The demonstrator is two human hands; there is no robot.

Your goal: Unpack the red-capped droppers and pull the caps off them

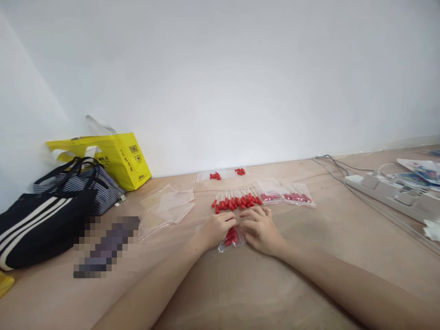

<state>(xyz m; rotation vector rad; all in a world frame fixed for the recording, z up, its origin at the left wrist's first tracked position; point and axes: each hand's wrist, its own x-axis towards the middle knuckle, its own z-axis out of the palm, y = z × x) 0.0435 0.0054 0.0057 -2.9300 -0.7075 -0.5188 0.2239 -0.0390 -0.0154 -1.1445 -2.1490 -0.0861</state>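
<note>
A small clear plastic bag (232, 237) with red-tipped sticks inside lies on the table between my hands. My left hand (217, 229) is closed on its left upper edge, fingers bent over the plastic. From the right, my right hand (260, 230) has its curled fingers on the same bag; the fingertips are partly hidden. Just beyond my fingers spreads a row of loose red-tipped sticks (237, 201), red ends toward me. To their right lie two filled clear bags (297, 195). Farther back, two small groups of red-tipped pieces (215, 176) rest on clear plastic.
Flat clear bags (172, 204) lie to the left. Beyond them stand a yellow bag (132, 160) and a black bag (44, 229) with white stripes; a blurred-out object (108, 247) is nearer. At right are a white power strip (392, 192) and cables. A white wall (240, 82) closes the back.
</note>
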